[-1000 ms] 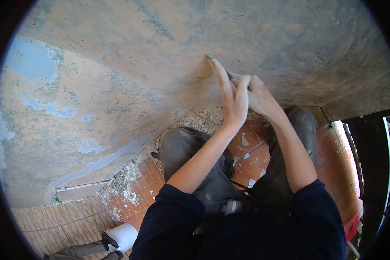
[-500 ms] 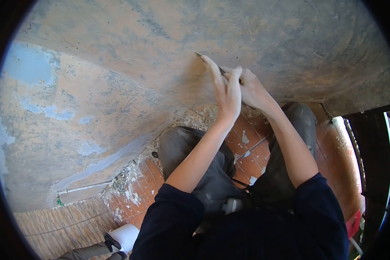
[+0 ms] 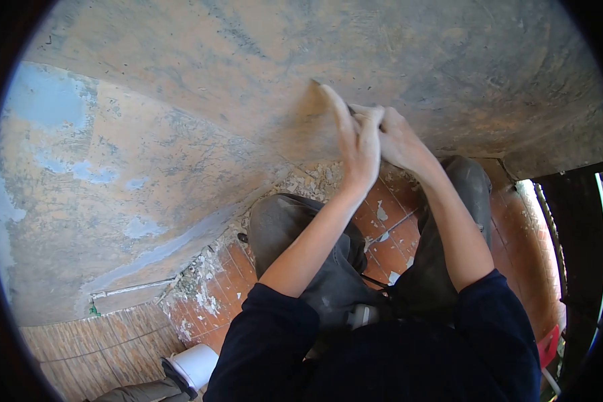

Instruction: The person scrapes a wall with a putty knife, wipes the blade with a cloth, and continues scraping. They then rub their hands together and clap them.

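Note:
A scraper (image 3: 316, 82) is pressed to the bare, scuffed wall (image 3: 248, 53); only the blade's corner and a dark bit of it show, the rest being covered by my hands. My left hand (image 3: 360, 151) lies along the blade with its fingers stretched toward the tip, pressing it to the surface. Closed around the handle end, my right hand (image 3: 400, 139) sits just to the right and touches the left one. The handle itself is hidden.
Paint flakes (image 3: 204, 281) litter the tiled floor (image 3: 238, 264) along the wall's foot. At lower left, a white bucket (image 3: 195, 365) stands beside another person's leg (image 3: 137, 392). A red object (image 3: 548, 345) is at lower right. Blue paint patches (image 3: 50, 97) remain on the left wall.
Both hands have shifted slightly right together with the scraper, whose tip stays against the wall. The other person's dark glove or shoe by the bucket has moved a little.

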Demonstrator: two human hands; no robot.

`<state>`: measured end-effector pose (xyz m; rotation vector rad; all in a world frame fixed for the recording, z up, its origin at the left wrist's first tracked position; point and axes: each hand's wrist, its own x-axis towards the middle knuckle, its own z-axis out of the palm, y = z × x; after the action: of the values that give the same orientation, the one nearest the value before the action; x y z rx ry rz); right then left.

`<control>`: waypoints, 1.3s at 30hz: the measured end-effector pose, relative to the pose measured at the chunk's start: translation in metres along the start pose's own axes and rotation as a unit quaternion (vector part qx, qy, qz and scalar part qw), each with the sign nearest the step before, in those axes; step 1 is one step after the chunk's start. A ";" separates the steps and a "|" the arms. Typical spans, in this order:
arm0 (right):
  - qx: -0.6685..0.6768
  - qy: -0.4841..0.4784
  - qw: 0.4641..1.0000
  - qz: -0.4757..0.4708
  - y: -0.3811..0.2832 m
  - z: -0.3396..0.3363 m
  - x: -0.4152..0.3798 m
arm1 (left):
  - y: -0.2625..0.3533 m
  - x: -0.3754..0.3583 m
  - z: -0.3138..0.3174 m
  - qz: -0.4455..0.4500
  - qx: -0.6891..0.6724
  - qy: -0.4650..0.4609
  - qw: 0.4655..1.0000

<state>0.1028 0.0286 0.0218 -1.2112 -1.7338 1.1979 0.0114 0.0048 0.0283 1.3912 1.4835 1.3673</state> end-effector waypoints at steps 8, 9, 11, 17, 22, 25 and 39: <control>0.004 0.013 1.000 -0.024 0.005 0.015 0.008 | -0.004 0.002 -0.002 -0.032 -0.063 0.017 0.997; -0.008 -0.013 1.000 0.006 0.010 0.014 0.008 | -0.003 0.001 -0.003 -0.039 -0.074 0.012 0.996; 0.021 -0.006 1.000 0.012 -0.001 -0.001 -0.003 | -0.003 -0.004 -0.002 -0.017 -0.073 -0.018 0.997; 0.013 -0.010 0.999 0.029 -0.004 0.005 0.004 | -0.006 0.003 -0.003 -0.012 -0.076 0.006 0.997; 0.015 0.011 0.999 0.036 -0.001 -0.001 -0.006 | -0.005 -0.003 0.002 0.026 0.009 0.003 1.000; 0.007 0.011 1.000 0.020 0.014 0.008 0.004 | -0.010 0.001 0.001 -0.020 -0.039 -0.014 0.999; 0.004 0.025 1.000 0.009 0.017 0.008 0.000 | -0.009 -0.003 0.005 -0.010 -0.062 -0.006 0.998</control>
<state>0.1008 0.0283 0.0029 -1.2443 -1.6838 1.1745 0.0144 0.0041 0.0181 1.3011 1.3762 1.4112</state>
